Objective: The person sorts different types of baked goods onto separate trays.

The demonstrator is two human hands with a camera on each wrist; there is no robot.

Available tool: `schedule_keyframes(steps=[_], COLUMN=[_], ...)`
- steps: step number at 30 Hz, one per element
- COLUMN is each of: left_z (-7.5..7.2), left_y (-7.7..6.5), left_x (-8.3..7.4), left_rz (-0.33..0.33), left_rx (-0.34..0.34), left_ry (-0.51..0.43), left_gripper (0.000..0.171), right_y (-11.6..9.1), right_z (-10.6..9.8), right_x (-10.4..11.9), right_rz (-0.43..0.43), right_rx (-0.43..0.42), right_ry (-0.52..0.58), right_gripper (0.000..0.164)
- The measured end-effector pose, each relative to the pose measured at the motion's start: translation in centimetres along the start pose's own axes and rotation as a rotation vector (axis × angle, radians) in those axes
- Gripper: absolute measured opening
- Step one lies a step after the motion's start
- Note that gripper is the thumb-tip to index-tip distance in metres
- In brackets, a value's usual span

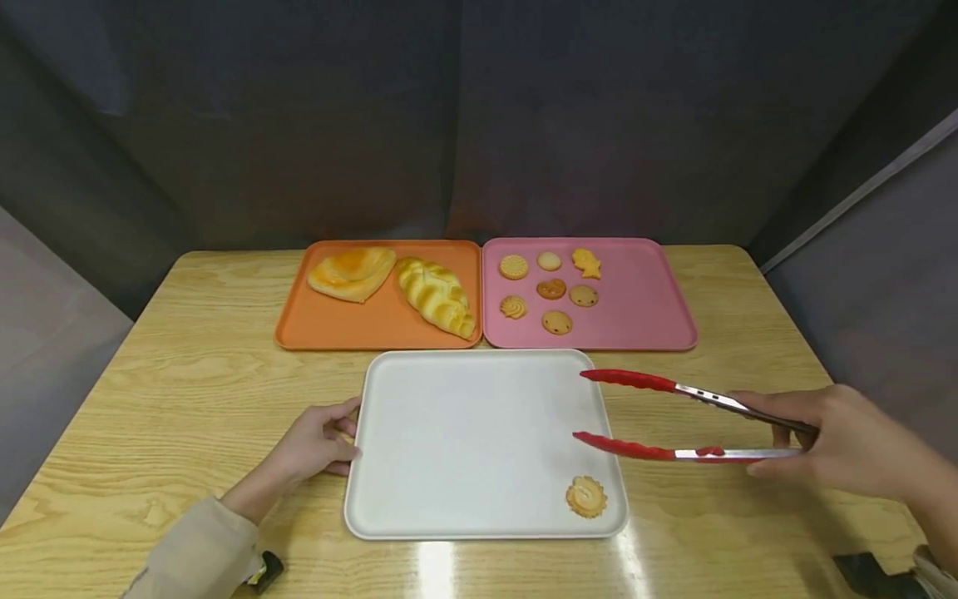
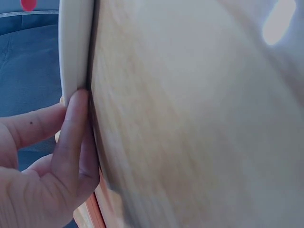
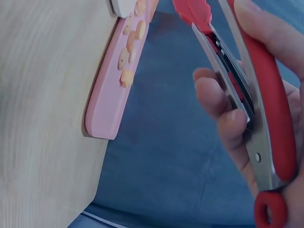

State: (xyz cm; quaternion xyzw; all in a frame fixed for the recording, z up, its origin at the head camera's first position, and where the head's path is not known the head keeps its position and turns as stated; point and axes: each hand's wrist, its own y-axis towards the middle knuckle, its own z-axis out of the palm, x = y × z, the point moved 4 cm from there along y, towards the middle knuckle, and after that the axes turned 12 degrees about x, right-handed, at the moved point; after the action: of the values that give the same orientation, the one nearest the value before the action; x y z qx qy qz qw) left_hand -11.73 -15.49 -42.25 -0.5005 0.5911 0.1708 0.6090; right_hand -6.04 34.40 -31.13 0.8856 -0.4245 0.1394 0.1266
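Note:
A white tray (image 1: 479, 449) lies at the front of the table with a round, scalloped cookie (image 1: 586, 497) in its near right corner. At its left side, my left hand (image 1: 318, 441) touches the rim with thumb and fingertips; the thumb (image 2: 76, 109) lies against the outer wall in the left wrist view. My right hand (image 1: 846, 441) grips a pair of metal tongs (image 1: 737, 453) with red tips, fingers wrapped about the handles. The tongs' arms are spread apart, their tips over the tray's right edge with nothing between them.
Behind stand an orange tray (image 1: 359, 329), with a flat golden bread (image 1: 353, 274) and a braided loaf (image 1: 437, 297), and a pink tray (image 1: 636, 308) with several small cookies, among them a fish-shaped one (image 1: 587, 263) and a pretzel-shaped one (image 1: 551, 289). Dark curtains (image 1: 449, 125) enclose the table.

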Motion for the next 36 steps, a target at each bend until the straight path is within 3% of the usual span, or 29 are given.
schedule_keyframes(steps=[6,18,30,36], left_z=[-0.1,-0.1,0.0,0.0], left_y=[0.0,0.1,0.0,0.0], left_x=[0.0,0.1,0.0,-0.1], left_rz=[-0.010,0.008,0.011,-0.002], left_rx=[-0.013,-0.001,0.000,-0.012], left_ry=[-0.003,-0.012,-0.015,-0.003], left_gripper=[0.071,0.072,0.071,0.071], right_y=[-0.8,-1.2,-0.4,-0.2], right_z=[0.7,1.6,2.5,2.6], right_x=[1.1,1.1,1.4,1.7], right_rz=[-0.054,0.005,-0.029,-0.055], right_rx=[0.091,0.270,0.390,0.406], right_ry=[0.066,0.110,0.153,0.171], right_gripper=[0.073,0.069,0.059,0.054])
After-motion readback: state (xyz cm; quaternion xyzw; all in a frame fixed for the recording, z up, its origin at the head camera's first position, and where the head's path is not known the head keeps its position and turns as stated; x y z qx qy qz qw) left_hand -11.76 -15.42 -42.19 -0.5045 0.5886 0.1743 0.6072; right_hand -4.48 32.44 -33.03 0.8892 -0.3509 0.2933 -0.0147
